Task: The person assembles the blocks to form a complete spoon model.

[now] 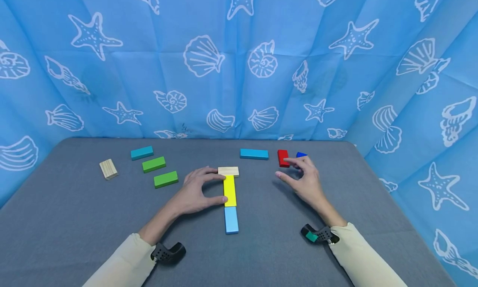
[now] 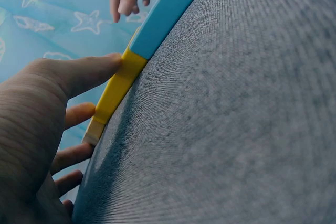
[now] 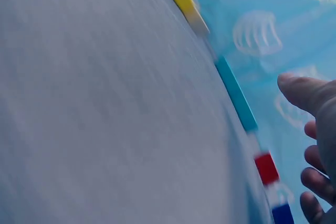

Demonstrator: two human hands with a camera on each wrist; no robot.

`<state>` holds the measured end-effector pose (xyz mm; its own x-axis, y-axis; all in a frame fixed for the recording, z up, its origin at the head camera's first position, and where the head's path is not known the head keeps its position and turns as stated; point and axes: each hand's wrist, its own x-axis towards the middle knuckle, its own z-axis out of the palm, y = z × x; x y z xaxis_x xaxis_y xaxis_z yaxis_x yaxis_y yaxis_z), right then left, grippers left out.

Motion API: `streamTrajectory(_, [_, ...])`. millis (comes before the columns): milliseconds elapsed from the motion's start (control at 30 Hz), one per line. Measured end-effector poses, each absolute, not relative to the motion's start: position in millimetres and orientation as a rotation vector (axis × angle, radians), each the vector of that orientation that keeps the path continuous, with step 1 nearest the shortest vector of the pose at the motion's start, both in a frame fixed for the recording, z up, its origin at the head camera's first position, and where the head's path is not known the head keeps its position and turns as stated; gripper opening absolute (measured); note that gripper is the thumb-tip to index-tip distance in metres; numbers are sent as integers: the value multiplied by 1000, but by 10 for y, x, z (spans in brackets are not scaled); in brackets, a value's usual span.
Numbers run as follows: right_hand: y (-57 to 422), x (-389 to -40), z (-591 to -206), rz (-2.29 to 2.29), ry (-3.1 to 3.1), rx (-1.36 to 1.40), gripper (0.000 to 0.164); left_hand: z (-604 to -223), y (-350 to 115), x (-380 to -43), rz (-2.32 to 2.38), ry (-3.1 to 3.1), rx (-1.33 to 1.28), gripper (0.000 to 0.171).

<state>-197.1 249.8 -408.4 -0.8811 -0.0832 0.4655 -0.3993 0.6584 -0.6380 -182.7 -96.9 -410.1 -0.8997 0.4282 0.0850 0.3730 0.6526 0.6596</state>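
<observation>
Near the table's middle, a yellow block [image 1: 230,191] lies end to end with a light blue block [image 1: 231,220], and a plain wooden block [image 1: 228,171] sits crosswise at its far end. My left hand [image 1: 199,190] touches the yellow block's left side, thumb toward the near end and index finger toward the far end. The left wrist view shows the thumb [image 2: 105,69] close to the yellow-blue joint. My right hand [image 1: 304,179] hovers with fingers spread and holds nothing. Its index fingertip overlaps a red block [image 1: 282,157] in the head view; a dark blue block [image 1: 301,154] is partly hidden behind it.
At the left lie a wooden block [image 1: 108,169], a teal block [image 1: 142,153] and two green blocks [image 1: 154,164]. Another blue block [image 1: 254,154] lies near the back edge of the grey table [image 1: 276,254]. A blue shell-print curtain [image 1: 239,88] hangs behind.
</observation>
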Motion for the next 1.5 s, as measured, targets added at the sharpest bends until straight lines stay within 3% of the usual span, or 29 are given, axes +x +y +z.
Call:
streamTrajectory(167, [2748, -2067, -4110, 1061, -2455, 219, 51, -4097, -964, -1831, 1083, 2788, 674, 60])
streamTrajectory(467, [2939, -2159, -4098, 1072, -2687, 12, 88, -4102, -947, -1848, 1075, 2798, 672, 61])
streamTrajectory(667, [2981, -2220, -4051, 1069, -2816, -34, 101, -4104, -936, -1854, 1077, 2795, 674, 61])
streamTrajectory(1033, [3056, -2263, -4004, 1021, -2917, -2, 103, -4108, -945, -1842, 1073, 2804, 687, 61])
streamTrajectory(1500, [3103, -2291, -4072, 897, -2931, 140, 91, -4104, -972, -1826, 1078, 2791, 677, 60])
